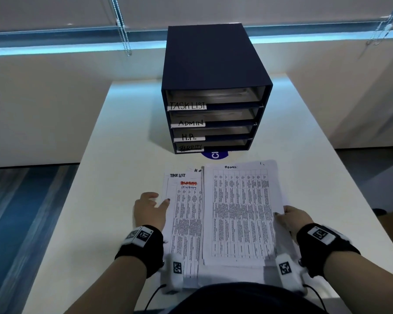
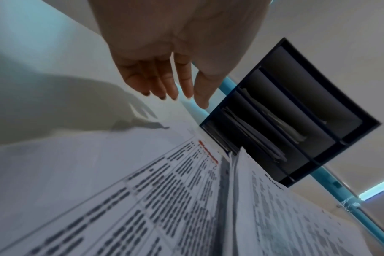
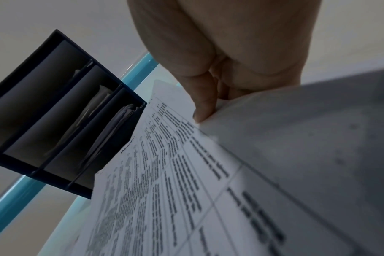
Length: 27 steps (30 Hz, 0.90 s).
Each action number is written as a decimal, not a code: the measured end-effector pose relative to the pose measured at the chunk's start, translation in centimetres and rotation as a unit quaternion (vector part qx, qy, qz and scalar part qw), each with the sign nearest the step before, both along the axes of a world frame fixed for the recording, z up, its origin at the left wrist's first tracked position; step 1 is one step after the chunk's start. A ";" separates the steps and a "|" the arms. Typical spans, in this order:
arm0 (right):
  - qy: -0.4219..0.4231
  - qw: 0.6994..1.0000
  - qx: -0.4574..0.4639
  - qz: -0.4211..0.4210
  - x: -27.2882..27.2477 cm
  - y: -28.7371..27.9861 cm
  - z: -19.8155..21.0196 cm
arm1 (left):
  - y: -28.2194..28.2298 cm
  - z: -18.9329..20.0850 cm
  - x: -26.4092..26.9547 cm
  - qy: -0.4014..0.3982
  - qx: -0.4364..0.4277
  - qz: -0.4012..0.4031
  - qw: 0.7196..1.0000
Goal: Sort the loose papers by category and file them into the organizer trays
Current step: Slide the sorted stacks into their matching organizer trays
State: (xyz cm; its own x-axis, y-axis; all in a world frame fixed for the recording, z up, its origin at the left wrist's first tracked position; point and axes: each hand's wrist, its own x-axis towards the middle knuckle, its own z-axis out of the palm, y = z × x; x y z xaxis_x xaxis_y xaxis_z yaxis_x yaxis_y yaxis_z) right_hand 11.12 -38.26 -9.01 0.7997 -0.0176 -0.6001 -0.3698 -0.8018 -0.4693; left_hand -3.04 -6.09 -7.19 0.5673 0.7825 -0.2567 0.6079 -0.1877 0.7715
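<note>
White printed sheets lie spread on the pale desk (image 1: 123, 123) just in front of the person, and both forearms reach forward over its near edge, each wrist in a black strap. The left hand (image 1: 149, 210) hovers at the left border of the loose pile (image 1: 184, 223), palm down, its fingers (image 2: 164, 84) straight and slightly spread, gripping nothing; the thumb points toward the sheet headed "TASK LIST", and whether it touches the paper I cannot tell. The right hand (image 1: 293, 219) grasps the right edge of the sheet headed "ADMIN" (image 1: 241, 214), thumb (image 3: 202, 104) on the printed face and the other fingers tucked beneath. That sheet's right side is raised off the pile, and it overlaps the papers below. Farther back on the desk, apart from the papers, stands the dark navy organizer (image 1: 213, 75), its four trays labelled TASK LIST, ADMIN, H.R. and SECURITY from top to bottom, with some sheets lying inside them.
</note>
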 end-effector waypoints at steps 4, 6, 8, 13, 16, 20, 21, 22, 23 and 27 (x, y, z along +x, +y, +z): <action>0.039 0.992 0.104 -0.051 0.3 1.0 0.3 | -1.1 1.3 0.9 -0.017 -0.091 -0.071 0.993; 0.048 0.986 0.147 -0.058 0.5 2.1 0.7 | -2.3 2.4 1.4 -0.003 -0.173 -0.118 0.978; 0.050 0.976 0.196 -0.082 0.9 3.3 1.4 | -3.3 3.3 1.8 0.031 -0.174 -0.169 0.970; 0.052 0.927 0.331 -0.170 2.7 5.2 3.7 | -3.4 3.3 1.6 0.058 -0.134 -0.220 0.965; 0.036 0.921 0.348 -0.171 4.3 6.3 4.9 | -3.1 3.5 1.8 0.045 -0.140 -0.197 0.969; 0.016 0.914 0.373 -0.160 5.9 8.2 7.2 | -2.8 4.7 2.7 0.000 -0.122 -0.177 0.977; 0.009 0.916 0.374 -0.149 6.1 8.6 7.8 | -2.6 5.0 3.1 -0.003 -0.113 -0.174 0.978; 0.003 0.915 0.376 -0.143 6.3 9.1 8.4 | -2.3 5.2 3.5 -0.002 -0.102 -0.170 0.980; -0.001 0.913 0.384 -0.140 6.5 9.4 9.0 | -2.0 5.3 4.0 -0.001 -0.092 -0.166 0.982; 0.026 0.901 0.415 -0.121 6.7 9.5 10.5 | -0.8 5.6 6.4 0.001 -0.086 -0.141 0.986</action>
State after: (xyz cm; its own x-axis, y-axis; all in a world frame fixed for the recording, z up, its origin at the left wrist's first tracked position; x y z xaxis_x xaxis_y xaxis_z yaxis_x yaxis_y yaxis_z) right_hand 17.82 -28.76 1.48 0.8026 0.2852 -0.5239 -0.5262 -0.0751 -0.8470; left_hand 3.33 -6.86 -1.58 0.7553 0.5391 -0.3726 0.5515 -0.2157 0.8058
